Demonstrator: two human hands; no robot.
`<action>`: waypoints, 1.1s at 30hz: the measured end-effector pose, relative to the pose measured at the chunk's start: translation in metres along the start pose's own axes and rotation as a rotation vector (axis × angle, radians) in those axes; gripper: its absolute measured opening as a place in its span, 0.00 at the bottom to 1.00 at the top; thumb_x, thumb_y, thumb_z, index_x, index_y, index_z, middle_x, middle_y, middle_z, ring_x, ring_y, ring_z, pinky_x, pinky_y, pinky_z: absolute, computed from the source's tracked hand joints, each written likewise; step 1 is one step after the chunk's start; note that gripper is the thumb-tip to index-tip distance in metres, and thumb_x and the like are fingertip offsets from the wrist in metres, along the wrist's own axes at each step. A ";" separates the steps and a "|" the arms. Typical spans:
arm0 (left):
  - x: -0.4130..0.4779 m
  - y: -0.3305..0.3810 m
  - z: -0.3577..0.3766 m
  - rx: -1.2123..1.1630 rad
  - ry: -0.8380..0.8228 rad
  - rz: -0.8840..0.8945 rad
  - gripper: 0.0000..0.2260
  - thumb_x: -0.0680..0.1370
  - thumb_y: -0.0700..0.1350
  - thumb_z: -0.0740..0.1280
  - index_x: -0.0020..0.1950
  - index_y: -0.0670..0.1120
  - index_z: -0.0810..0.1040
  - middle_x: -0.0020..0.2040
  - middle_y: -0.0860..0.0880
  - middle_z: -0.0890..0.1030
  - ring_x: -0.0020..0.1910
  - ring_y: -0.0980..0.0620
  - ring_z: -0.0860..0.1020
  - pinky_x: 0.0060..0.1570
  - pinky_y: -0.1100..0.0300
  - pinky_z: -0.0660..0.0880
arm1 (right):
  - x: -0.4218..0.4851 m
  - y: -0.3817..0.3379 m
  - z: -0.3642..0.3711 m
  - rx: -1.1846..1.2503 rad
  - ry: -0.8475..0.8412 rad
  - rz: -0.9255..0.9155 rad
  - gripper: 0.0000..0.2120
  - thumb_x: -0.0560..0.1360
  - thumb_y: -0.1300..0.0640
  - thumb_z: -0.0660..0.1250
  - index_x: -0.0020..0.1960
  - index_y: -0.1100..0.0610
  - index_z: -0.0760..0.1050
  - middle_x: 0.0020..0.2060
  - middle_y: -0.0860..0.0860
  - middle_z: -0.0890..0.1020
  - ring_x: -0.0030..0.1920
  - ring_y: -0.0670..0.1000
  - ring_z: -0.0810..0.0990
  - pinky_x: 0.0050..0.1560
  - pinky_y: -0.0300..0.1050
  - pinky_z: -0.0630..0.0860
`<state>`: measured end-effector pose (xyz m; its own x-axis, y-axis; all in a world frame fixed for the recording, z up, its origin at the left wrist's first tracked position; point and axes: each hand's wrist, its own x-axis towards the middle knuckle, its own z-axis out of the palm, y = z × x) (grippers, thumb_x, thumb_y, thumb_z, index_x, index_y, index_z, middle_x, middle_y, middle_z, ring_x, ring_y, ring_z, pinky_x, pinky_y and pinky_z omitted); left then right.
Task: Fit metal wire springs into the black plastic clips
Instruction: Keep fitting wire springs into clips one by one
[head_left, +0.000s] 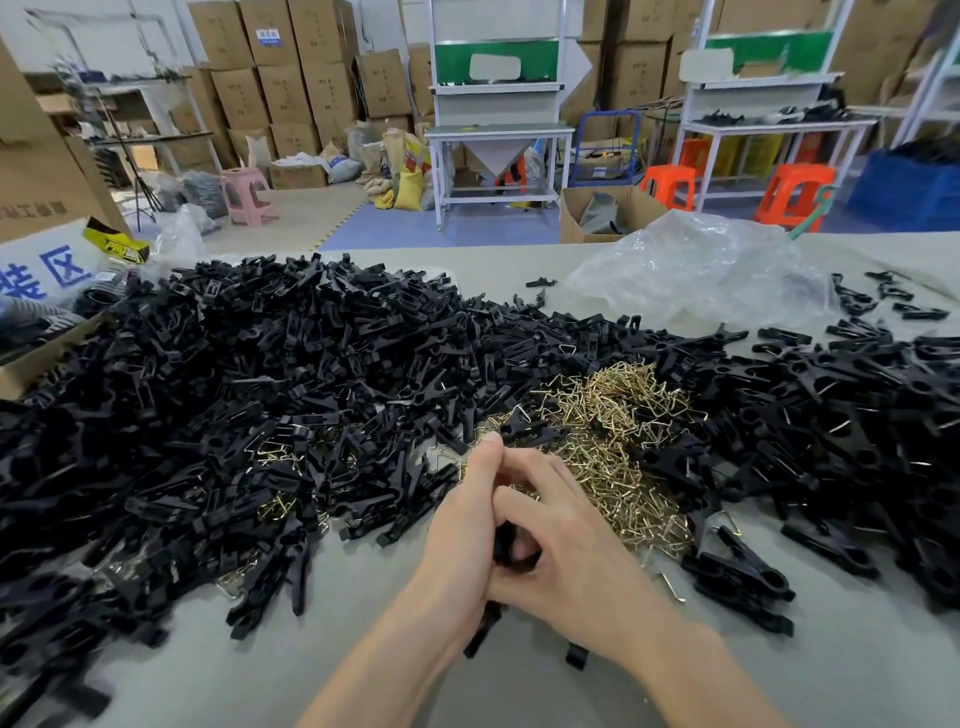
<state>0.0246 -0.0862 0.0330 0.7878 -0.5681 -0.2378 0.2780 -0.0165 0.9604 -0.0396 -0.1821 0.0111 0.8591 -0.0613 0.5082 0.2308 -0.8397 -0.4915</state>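
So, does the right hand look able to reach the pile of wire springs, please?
Probably yes: the spring pile lies right beside the right hand with nothing between, though it is gripping a black clip.

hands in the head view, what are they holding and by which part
The left hand and the right hand together grip a black plastic clip, fingers curled round its middle. Most of it is hidden, so whether they also hold a wire spring cannot be told.

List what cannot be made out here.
Head view: curled fingers of the left hand and right hand cover most of the clip; any spring in it is hidden.
Head view: the left edge cuts off the blue sign.
Head view: box labels are too small.
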 end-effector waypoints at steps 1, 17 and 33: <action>0.000 -0.001 0.001 -0.013 -0.005 -0.002 0.28 0.78 0.68 0.59 0.34 0.47 0.78 0.27 0.48 0.70 0.27 0.52 0.72 0.30 0.58 0.71 | 0.000 0.001 0.000 -0.010 0.003 -0.006 0.12 0.68 0.58 0.75 0.45 0.55 0.73 0.64 0.46 0.73 0.64 0.48 0.70 0.65 0.49 0.71; 0.007 -0.008 -0.029 0.715 0.216 0.641 0.16 0.81 0.63 0.51 0.57 0.61 0.75 0.47 0.63 0.81 0.42 0.63 0.76 0.42 0.62 0.70 | 0.012 0.043 -0.082 0.876 0.907 0.551 0.17 0.71 0.40 0.70 0.52 0.51 0.78 0.46 0.44 0.82 0.48 0.44 0.81 0.51 0.39 0.80; 0.036 -0.009 -0.078 1.412 0.639 0.323 0.20 0.81 0.50 0.65 0.70 0.43 0.76 0.68 0.33 0.74 0.67 0.32 0.72 0.72 0.39 0.59 | -0.002 0.036 -0.038 0.517 0.251 0.462 0.12 0.80 0.45 0.62 0.63 0.37 0.75 0.50 0.41 0.84 0.49 0.43 0.82 0.49 0.36 0.79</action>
<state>0.0934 -0.0427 0.0049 0.9035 -0.2790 0.3253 -0.3667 -0.8962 0.2497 -0.0502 -0.2330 0.0197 0.8045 -0.5213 0.2846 0.1099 -0.3403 -0.9339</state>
